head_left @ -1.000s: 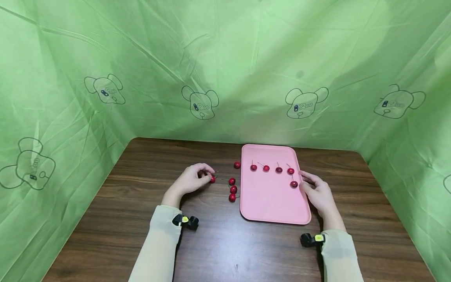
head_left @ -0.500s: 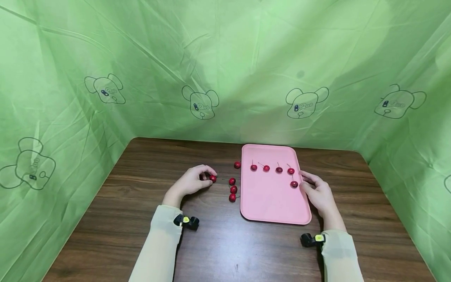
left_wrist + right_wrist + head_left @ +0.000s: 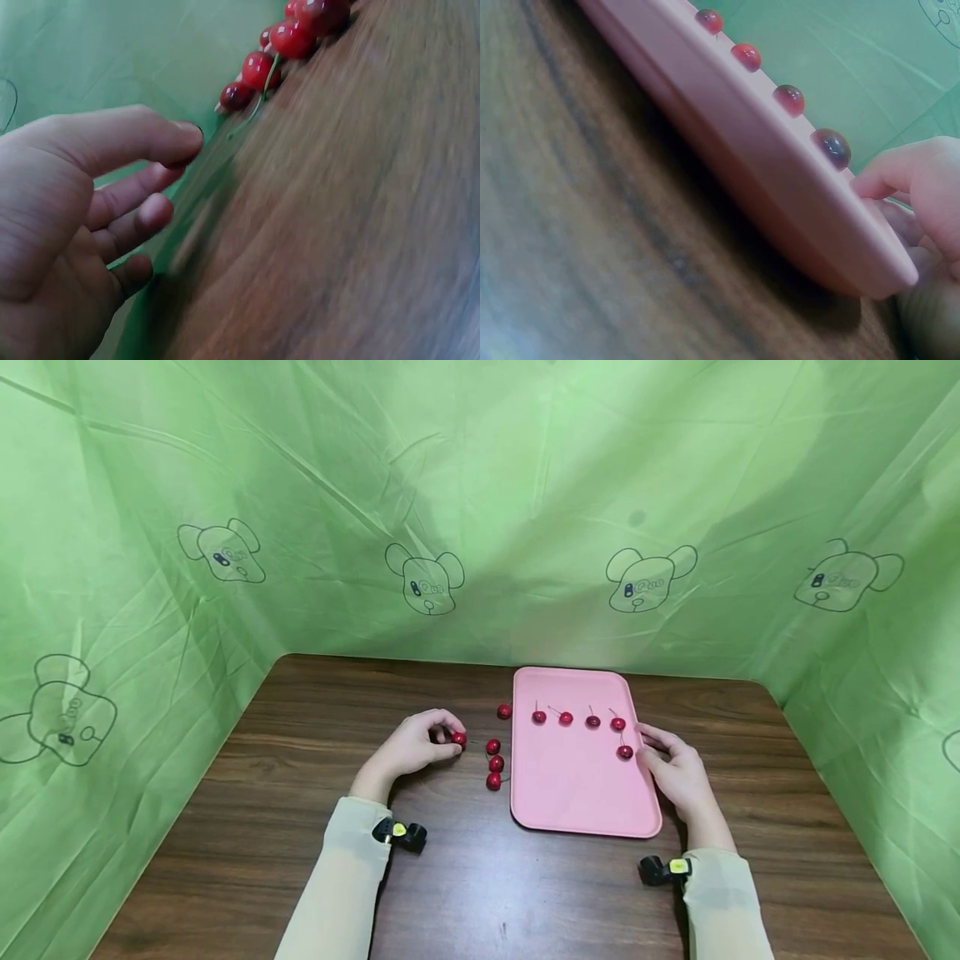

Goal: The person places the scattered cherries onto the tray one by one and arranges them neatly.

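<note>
My left hand [image 3: 416,745] pinches a red cherry [image 3: 459,739] between thumb and fingertips, to the left of a pink tray [image 3: 566,793]. In the left wrist view the thumb [image 3: 142,135] hides nearly all of that cherry. On the tray several stemmed cherries form a row near the far end, and one cherry [image 3: 625,752] sits below the row's right end. My right hand [image 3: 678,772] grips the tray's right edge; in the right wrist view its thumb [image 3: 881,172] lies over the rim, other fingers at the outer side.
Between my left hand and the tray, several cherries [image 3: 496,763] lie on the brown wooden table [image 3: 465,893]. Another cherry [image 3: 505,712] lies farther back against the tray's left edge. A green cloth [image 3: 525,510] hangs behind the table and at its sides.
My left hand has shifted slightly right with the pinched cherry. The right hand, the tray and the other cherries stay where they were.
</note>
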`<state>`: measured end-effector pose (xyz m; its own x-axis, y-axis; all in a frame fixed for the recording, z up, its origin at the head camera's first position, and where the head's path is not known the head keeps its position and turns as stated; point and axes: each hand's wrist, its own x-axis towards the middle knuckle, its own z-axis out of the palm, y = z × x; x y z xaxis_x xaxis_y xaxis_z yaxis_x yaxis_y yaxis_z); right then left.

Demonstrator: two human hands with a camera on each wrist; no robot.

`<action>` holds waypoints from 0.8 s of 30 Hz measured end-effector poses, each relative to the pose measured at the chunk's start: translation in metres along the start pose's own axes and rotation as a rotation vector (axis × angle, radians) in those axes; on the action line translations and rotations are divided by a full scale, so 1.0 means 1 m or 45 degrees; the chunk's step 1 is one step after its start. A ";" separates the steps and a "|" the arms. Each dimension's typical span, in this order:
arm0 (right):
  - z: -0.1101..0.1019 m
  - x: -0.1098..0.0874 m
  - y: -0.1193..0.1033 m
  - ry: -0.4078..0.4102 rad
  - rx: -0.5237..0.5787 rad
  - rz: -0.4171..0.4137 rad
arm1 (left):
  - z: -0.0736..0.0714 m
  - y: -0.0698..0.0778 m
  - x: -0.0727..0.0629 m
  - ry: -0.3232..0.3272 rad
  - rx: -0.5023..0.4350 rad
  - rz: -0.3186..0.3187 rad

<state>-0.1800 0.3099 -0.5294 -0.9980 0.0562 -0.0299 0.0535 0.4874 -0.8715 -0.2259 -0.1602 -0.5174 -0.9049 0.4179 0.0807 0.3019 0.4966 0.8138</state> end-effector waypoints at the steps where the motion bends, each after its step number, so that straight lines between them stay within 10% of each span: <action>1: 0.000 0.000 0.000 0.000 0.000 -0.001 | 0.002 0.002 0.001 0.006 -0.015 0.005; 24: -0.001 0.001 0.002 0.004 -0.006 -0.024 | 0.101 0.092 0.073 0.041 0.185 0.170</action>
<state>-0.1804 0.3123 -0.5307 -0.9987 0.0500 -0.0118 0.0350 0.4926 -0.8695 -0.2334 -0.0069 -0.4948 -0.8623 0.4641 0.2025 0.4579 0.5442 0.7029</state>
